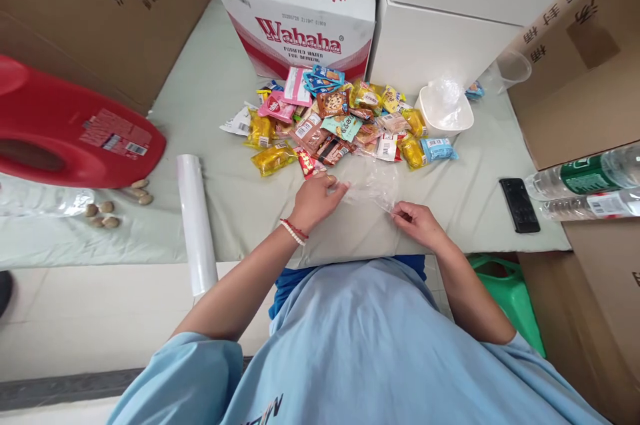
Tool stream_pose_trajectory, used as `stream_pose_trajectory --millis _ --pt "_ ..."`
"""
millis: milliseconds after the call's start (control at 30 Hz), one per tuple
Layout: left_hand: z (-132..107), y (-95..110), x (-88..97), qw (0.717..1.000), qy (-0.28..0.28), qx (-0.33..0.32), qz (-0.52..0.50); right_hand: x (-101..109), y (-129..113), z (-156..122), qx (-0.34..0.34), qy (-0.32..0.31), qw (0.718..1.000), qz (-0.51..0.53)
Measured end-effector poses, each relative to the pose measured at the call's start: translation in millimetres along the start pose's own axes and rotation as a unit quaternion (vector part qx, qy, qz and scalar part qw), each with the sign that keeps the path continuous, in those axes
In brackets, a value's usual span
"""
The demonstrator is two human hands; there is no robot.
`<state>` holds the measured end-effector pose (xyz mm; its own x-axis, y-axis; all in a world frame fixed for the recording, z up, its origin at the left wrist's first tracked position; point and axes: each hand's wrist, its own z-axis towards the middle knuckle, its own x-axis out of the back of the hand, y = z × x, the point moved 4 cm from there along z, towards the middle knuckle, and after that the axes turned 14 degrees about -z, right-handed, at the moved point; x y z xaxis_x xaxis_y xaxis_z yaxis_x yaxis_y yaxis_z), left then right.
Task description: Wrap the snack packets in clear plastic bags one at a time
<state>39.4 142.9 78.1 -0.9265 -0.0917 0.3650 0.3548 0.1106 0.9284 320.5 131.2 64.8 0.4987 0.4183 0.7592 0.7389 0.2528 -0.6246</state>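
My left hand [316, 200] and my right hand [416, 220] each pinch an edge of a clear plastic bag [373, 190] that lies flat on the pale green cloth [240, 198] in front of me. Both hands are closed on the bag's film. Just beyond the bag lies a pile of small snack packets [340, 122] in yellow, pink, blue and brown wrappers. None of the packets is in either hand.
A white bowl [443, 120] lined with clear plastic sits right of the pile. A roll of white film [196, 222] lies left. A black phone [520, 205] and water bottles [585, 188] lie right. A Wahaha carton [300, 28], cardboard boxes, a red container [70, 132] and nuts [107, 208] surround.
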Motion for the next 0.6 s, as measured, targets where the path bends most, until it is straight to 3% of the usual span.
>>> stream_pose_trajectory --millis 167,333,400,500,533,600 --pt "6 -28 1.1 0.993 0.056 0.073 -0.073 3 14 -10 -0.048 0.031 0.998 0.022" --pt "-15 -53 11.2 0.977 0.145 0.106 -0.118 5 42 -20 -0.115 0.034 0.993 -0.002" --pt "-25 -56 11.8 0.975 0.160 0.109 -0.108 16 38 -20 -0.108 0.080 0.989 -0.060" --pt "-35 -53 9.0 0.978 0.164 0.098 -0.081 37 0 -17 -0.007 0.233 0.961 -0.150" --pt "-36 -52 7.6 0.980 0.162 0.092 -0.073 39 -18 -14 0.055 0.254 0.950 -0.172" --pt "-38 -49 5.4 0.983 0.160 0.076 -0.056 31 -55 -5 0.183 0.209 0.937 -0.212"
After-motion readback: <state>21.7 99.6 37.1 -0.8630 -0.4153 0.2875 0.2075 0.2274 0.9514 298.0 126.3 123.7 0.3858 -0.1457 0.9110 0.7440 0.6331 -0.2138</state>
